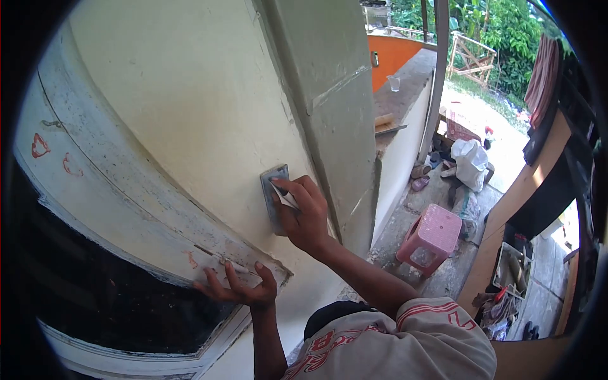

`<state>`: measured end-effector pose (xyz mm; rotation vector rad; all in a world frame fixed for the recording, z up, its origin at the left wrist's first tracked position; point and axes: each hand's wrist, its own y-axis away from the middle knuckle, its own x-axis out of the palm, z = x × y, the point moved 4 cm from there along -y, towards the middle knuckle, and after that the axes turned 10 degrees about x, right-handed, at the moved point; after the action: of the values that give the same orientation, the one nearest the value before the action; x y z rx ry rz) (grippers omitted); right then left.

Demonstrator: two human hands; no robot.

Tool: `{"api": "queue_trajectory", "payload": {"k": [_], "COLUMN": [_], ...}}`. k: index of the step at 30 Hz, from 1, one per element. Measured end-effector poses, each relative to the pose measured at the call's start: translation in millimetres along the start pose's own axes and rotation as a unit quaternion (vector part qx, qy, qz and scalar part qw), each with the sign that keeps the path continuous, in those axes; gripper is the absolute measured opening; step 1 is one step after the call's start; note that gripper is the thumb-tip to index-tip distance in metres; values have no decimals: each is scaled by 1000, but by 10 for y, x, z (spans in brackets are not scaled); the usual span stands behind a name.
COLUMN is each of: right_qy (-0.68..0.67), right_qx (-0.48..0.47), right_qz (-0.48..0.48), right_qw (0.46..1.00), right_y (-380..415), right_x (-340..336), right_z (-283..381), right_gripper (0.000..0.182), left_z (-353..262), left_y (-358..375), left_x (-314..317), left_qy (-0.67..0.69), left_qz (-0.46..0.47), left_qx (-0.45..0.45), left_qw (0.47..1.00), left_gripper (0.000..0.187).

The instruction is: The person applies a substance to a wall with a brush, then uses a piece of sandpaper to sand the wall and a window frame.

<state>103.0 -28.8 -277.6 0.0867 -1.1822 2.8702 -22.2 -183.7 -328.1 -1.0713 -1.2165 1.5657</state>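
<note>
- Grey flat tool (267, 197) against the cream wall (209, 107), right of the window frame (158, 206), gripped by my right hand (305, 212).
- My left hand (244, 290), fingers spread at the frame; whether it grasps anything, I can't tell.
- Smoothing, apparently; the next stroke needs level pressure.

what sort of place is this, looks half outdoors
Probably a house's porch or veranda: a cream wall with a white-framed window is on one side, a pink stool stands on the worn floor, and greenery shows outside beyond.
</note>
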Motion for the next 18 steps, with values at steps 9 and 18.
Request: {"api": "queue_trajectory", "payload": {"k": [9, 18], "right_qy": [-87, -65], "right_qx": [60, 1], "right_qz": [220, 269], "right_qw": [970, 961], "right_y": [-98, -394], "right_x": [-163, -301], "right_z": [-90, -296], "right_gripper": [28, 25], "left_z": [-493, -742], "left_y": [10, -34], "left_x": [621, 865], "left_qy": [-70, -127], "left_qz": [126, 102], "left_qx": [45, 18], "left_qw": [989, 986], "left_gripper": [57, 56]}}
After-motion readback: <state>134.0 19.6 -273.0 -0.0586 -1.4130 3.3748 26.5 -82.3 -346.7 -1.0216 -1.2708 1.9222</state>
